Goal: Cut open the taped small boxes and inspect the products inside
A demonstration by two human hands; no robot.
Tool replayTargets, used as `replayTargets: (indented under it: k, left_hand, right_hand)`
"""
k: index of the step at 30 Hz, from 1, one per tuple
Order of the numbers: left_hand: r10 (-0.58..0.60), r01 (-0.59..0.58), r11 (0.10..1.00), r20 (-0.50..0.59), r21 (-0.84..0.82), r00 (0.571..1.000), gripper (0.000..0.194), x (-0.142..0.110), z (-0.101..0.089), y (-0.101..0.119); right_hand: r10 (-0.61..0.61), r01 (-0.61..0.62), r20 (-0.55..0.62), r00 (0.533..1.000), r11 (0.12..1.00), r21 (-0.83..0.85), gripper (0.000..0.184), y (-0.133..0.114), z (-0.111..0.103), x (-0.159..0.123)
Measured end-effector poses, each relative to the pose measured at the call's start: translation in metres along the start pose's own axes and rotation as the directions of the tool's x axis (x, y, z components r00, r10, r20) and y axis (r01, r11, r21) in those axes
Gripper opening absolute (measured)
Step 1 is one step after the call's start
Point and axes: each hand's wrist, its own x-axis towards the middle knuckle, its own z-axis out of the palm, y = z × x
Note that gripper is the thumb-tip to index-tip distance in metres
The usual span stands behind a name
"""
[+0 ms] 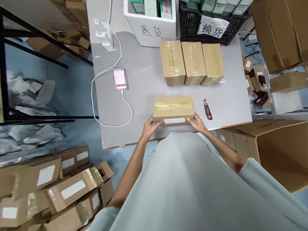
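A taped cardboard box (pixel 172 107) with a white label on its near side rests near the front edge of the grey table (pixel 146 91). My left hand (pixel 150 125) grips its left near corner, fingers curled on it. At the right near corner my right hand (pixel 197 120) holds the same box. A red and black utility knife (pixel 207 109) lies just right of the box.
Three taped boxes (pixel 192 62) stand in a row behind. A charging phone (pixel 120 78) lies left of centre. A white bin (pixel 150 11) and a black crate (pixel 210 20) hold green cartons. An open carton (pixel 283 151) stands right; stacked parcels (pixel 45 200) lie left.
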Motion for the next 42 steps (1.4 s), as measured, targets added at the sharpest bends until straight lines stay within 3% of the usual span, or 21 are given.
replayTargets:
  k: [3, 7, 10, 13, 17, 20, 23, 25, 28, 32, 35, 38, 42]
  left_hand:
    - [-0.059, 0.058, 0.996, -0.018, -0.061, 0.998, 0.067, -0.016, 0.005, 0.011]
    - [-0.12, 0.121, 0.993, -0.127, -0.004, 0.985, 0.063, -0.02, 0.02, 0.016]
    - [-0.171, 0.172, 0.985, -0.12, -0.002, 0.978, 0.062, -0.017, 0.029, 0.014]
    - [-0.185, 0.183, 0.983, -0.119, -0.027, 0.976, 0.064, -0.019, 0.029, 0.008]
    - [-0.256, 0.244, 0.964, -0.118, -0.107, 0.959, 0.072, -0.031, 0.022, -0.003]
    - [-0.301, 0.282, 0.946, -0.112, -0.157, 0.947, 0.076, -0.041, 0.022, -0.011]
    - [-0.29, 0.268, 0.945, -0.098, -0.189, 0.952, 0.075, -0.048, 0.026, -0.013]
    - [-0.262, 0.239, 0.95, -0.095, -0.203, 0.96, 0.074, -0.051, 0.03, -0.011]
    - [-0.2, 0.173, 0.963, -0.12, -0.208, 0.972, 0.075, -0.056, 0.033, -0.001]
    - [-0.055, 0.025, 0.991, -0.23, -0.132, 0.972, 0.071, -0.054, 0.029, 0.02]
    - [0.039, -0.049, 0.998, -0.291, -0.026, 0.956, 0.066, -0.047, 0.021, 0.035]
    - [0.043, -0.032, 0.999, -0.29, 0.041, 0.956, 0.058, -0.039, 0.016, 0.042]
    - [-0.079, 0.094, 0.995, -0.296, 0.04, 0.952, 0.051, -0.03, 0.02, 0.034]
  right_hand:
    - [0.103, -0.103, -0.029, 0.994, 0.995, -0.01, 0.071, -0.008, -0.015, 0.009]
    - [0.228, -0.224, 0.014, 0.973, 0.965, -0.139, 0.069, -0.016, -0.022, 0.022]
    - [0.217, -0.208, 0.037, 0.975, 0.964, -0.164, 0.066, -0.013, -0.019, 0.028]
    - [0.177, -0.175, 0.017, 0.984, 0.981, -0.086, 0.064, 0.0, -0.017, 0.027]
    - [0.245, -0.244, 0.002, 0.97, 0.965, 0.097, 0.056, 0.026, -0.023, 0.016]
    - [0.267, -0.269, 0.027, 0.963, 0.957, 0.112, 0.047, 0.04, -0.027, 0.003]
    - [0.203, -0.212, 0.093, 0.975, 0.972, 0.104, 0.055, 0.041, -0.026, -0.008]
    - [0.149, -0.161, 0.125, 0.981, 0.983, 0.094, 0.062, 0.034, -0.025, -0.012]
    - [0.089, -0.091, 0.078, 0.993, 0.995, 0.029, 0.059, 0.013, -0.028, -0.01]
    - [-0.004, 0.008, 0.022, 1.0, 0.984, -0.178, 0.049, -0.03, -0.05, 0.0]
    - [-0.009, 0.016, 0.022, 1.0, 0.943, -0.333, 0.062, -0.058, -0.066, 0.008]
    - [0.032, -0.03, -0.002, 0.999, 0.92, -0.391, 0.072, -0.072, -0.069, 0.015]
    - [0.124, -0.122, -0.022, 0.992, 0.91, -0.396, 0.075, -0.068, -0.057, 0.022]
